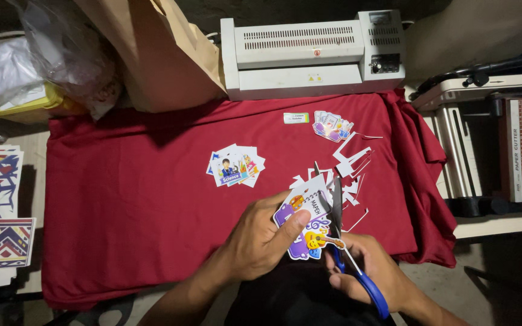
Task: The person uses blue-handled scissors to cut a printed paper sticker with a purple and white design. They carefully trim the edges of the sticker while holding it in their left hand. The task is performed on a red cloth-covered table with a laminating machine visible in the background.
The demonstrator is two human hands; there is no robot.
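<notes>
The red cloth (140, 199) covers the table; its left half lies bare, offering open room. Its near edge runs just under the forearms, and its right edge hangs in folds beside the paper cutter (515, 151). A laminator (312, 51) stands along the far edge, a brown bag (164, 48) to its left.

The sticker sheet (306, 223) is held above the near-right part of the cloth. The left hand (261, 241) grips it, thumb pressed on its face. The right hand (370, 271) is closed around the blue handles of the scissors (339, 223), whose blades stand against the sheet's right edge.

Count: one pair of scissors; one sheet in hand; two piles of cut stickers, one mid-cloth (237, 166), one far right (332, 125); one small label (296, 118); white offcuts (351, 175), number not determinable.
</notes>
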